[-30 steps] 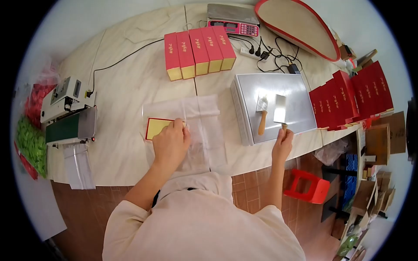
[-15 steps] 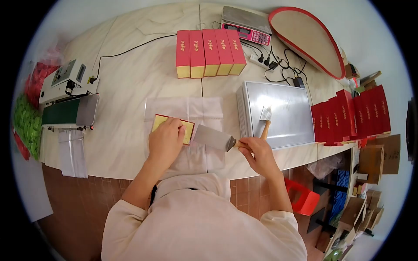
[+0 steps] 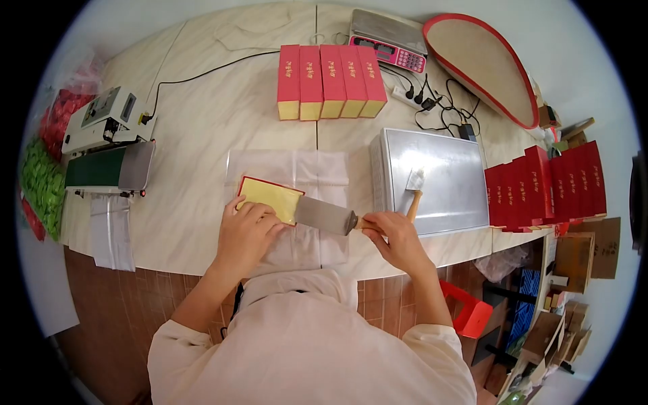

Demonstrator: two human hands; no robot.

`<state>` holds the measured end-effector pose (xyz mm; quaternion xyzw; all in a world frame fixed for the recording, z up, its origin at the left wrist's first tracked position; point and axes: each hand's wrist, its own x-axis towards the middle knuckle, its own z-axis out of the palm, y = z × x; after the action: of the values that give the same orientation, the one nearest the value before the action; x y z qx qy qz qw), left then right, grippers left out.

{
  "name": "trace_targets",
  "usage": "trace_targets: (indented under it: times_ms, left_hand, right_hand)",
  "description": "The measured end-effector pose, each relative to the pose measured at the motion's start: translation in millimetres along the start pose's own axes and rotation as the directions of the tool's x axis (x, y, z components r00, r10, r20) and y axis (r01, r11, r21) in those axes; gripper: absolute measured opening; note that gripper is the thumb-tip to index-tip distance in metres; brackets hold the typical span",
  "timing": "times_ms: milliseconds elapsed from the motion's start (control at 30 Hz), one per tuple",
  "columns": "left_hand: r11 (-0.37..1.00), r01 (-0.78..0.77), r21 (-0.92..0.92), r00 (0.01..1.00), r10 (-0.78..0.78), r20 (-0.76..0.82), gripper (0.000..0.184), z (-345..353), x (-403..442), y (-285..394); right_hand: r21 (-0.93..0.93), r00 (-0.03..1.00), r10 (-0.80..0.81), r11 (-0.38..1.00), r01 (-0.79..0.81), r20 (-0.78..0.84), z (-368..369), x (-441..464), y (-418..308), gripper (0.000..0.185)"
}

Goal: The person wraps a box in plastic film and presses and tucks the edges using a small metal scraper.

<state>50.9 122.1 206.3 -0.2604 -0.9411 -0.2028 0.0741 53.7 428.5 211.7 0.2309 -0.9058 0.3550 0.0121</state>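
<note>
A small box with a yellow face and red edges lies on clear plastic film. My left hand holds its near side, thumb and fingers bent over the left and lower edges. My right hand is closed round the wooden handle of a wide-bladed scraper. The scraper's flat metal blade reaches left, its tip at the box's right edge; whether it slips under or inside cannot be made out. Right of the blade, a wooden-handled brush rests on a silver metal case.
Several red boxes stand at the back, with more stacked red boxes at right. A pink-panelled scale, power cables and a red-rimmed tray are behind. A sealing machine sits at left by plastic bags.
My left hand has slid down and left over the box, uncovering more of its yellow face. The scraper in my right hand has shifted slightly left and its blade stays against the box.
</note>
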Motion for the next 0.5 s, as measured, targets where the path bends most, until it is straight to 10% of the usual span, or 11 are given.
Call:
trace_targets:
  times_ms: [500]
  left_hand:
    - [0.985,0.006,-0.173,0.993,-0.026,-0.119,0.017,0.1,-7.6,-5.0]
  right_hand:
    - [-0.002,1.000,-0.003,1.000,0.003,0.000,3.6,2.4,-3.9,0.019]
